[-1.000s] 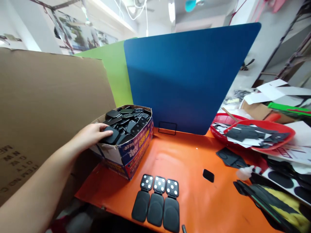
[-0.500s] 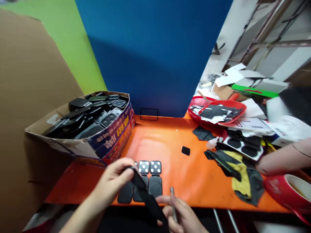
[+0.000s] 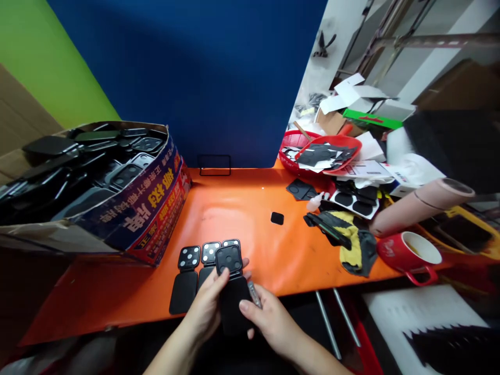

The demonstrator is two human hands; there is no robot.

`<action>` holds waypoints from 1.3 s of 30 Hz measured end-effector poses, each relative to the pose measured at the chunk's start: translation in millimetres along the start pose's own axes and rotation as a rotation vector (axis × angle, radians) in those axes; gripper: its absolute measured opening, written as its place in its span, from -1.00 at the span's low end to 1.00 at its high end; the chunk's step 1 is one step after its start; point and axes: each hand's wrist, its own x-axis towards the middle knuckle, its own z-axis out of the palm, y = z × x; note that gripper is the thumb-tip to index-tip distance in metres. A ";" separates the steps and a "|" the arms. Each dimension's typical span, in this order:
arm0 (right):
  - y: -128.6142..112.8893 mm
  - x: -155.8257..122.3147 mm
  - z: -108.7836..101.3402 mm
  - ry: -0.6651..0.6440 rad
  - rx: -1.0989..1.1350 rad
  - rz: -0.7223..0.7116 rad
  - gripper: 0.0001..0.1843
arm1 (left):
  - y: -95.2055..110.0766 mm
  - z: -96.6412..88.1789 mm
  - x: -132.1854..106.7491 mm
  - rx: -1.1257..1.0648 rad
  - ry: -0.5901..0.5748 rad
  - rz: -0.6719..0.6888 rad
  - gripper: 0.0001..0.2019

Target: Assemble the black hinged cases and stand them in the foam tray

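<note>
A black hinged piece (image 3: 234, 304), with a square end bearing round dark recesses and a longer flat panel, is held unfolded between both hands over the table's front edge. My left hand (image 3: 207, 307) grips its left side, thumb near the hinge. My right hand (image 3: 273, 320) pinches the right edge of the panel and keeps a slim silver tool (image 3: 254, 295) tucked in its fingers; the tool's tip is hidden. Just behind lie similar pieces in a row, one at the left (image 3: 183, 291) and a middle one (image 3: 211, 252), with white dots on their square ends. A third is mostly covered.
On the left stands a cardboard box (image 3: 136, 219) heaped with black pieces. A small black square (image 3: 277, 218) lies on the orange tabletop (image 3: 238, 208). To the right are a yellow-grey glove (image 3: 353, 250), a red mug (image 3: 406, 255), a pink tumbler (image 3: 422, 205) and a red basket (image 3: 289, 151).
The hinged piece has turned from edge-on to face-up, and my right hand has come onto its panel, still with the silver tool. The camera view has shifted to the right.
</note>
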 end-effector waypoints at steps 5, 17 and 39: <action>13.5 -0.7 -10.2 0.018 -0.191 -0.025 -0.65 | -5.3 2.3 1.7 0.093 0.075 0.049 -0.56; 13.0 -6.5 -20.4 0.020 -0.107 -0.026 -0.65 | -9.9 12.3 3.2 0.057 0.147 0.002 -0.54; -7.2 -24.9 -43.9 0.103 0.133 -0.048 -0.68 | -3.1 6.7 -14.0 0.124 0.113 -0.021 -0.66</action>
